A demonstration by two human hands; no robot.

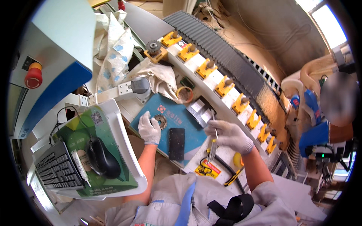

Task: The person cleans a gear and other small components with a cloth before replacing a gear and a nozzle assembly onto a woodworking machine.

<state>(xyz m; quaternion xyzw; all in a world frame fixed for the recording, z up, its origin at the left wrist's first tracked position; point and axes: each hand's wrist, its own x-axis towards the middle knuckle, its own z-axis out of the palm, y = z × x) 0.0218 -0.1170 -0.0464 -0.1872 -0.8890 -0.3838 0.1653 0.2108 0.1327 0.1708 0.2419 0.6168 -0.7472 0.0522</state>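
My left hand [149, 129], in a white glove, lies on a blue printed board [152, 107]. Its curled fingers and thumb meet the edge of a round toothed metal disc [161, 121]. My right hand [230, 136], also gloved, is raised over the bench to the right. Between its fingers is a slim screwdriver-like tool [212, 151] with a clear handle pointing down and a thin metal shaft; its exact kind is hard to make out. A black phone [176, 144] lies on the board between my hands. Beyond the right hand is a black box with silvery contents [200, 110].
Left are a mouse [102, 157] and keyboard [59, 165] on a tray, below a red emergency button [33, 75]. Yellow tool-holder forks [224, 86] line the rail. A round tub [184, 94], cloth [160, 81] and black-and-yellow hand tool [233, 176] lie nearby.
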